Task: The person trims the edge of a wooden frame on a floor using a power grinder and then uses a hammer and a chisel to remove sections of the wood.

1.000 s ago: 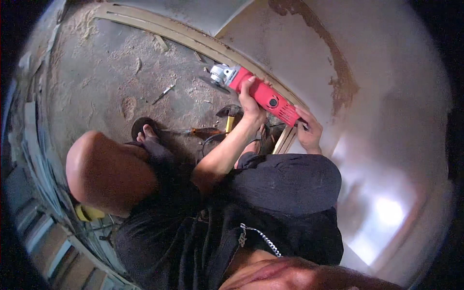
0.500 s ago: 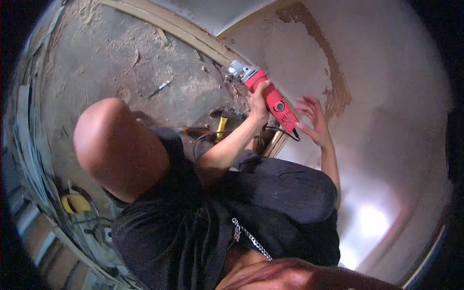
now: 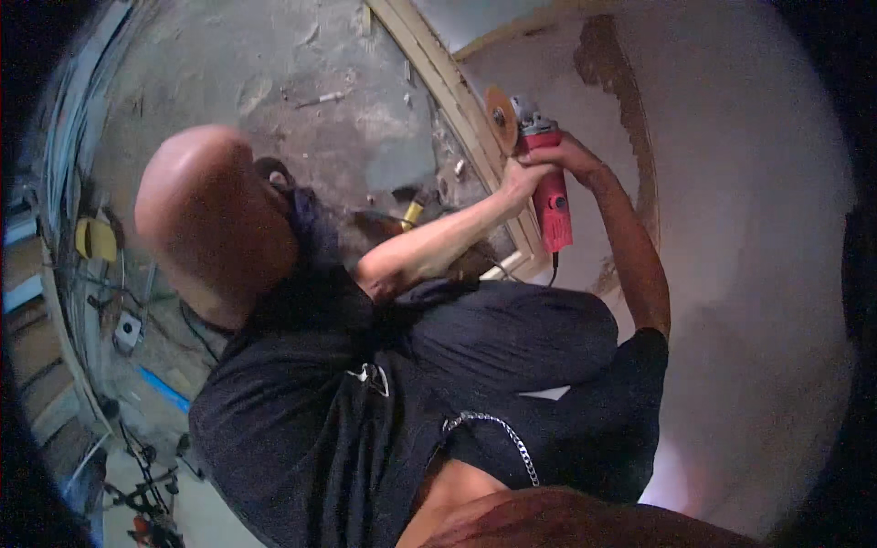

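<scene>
A red angle grinder (image 3: 554, 215) is gripped in both my hands, upright in the picture with its metal head toward the far side. An orange-brown disc (image 3: 499, 119) sits at the left of that head, close to the wooden frame (image 3: 468, 119). My left hand (image 3: 523, 176) is closed around the left side of the grinder's body. My right hand (image 3: 577, 157) is wrapped over the body from the right, just below the head. The black cord (image 3: 554, 268) hangs from the grinder's near end and passes out of sight behind my leg.
A pale wall (image 3: 731, 201) with a rough brown patch (image 3: 614, 73) rises at the right. On the dusty floor lie a thin pen-like item (image 3: 327, 99) and a yellow-handled tool (image 3: 414, 214). Long strips (image 3: 68, 155), a yellow object (image 3: 96, 240) and tangled cables (image 3: 151, 489) lie at the left.
The grinder has swung more upright and to the right; its disc now shows. My right hand, open beside it before, has closed on the body. My view has shifted too.
</scene>
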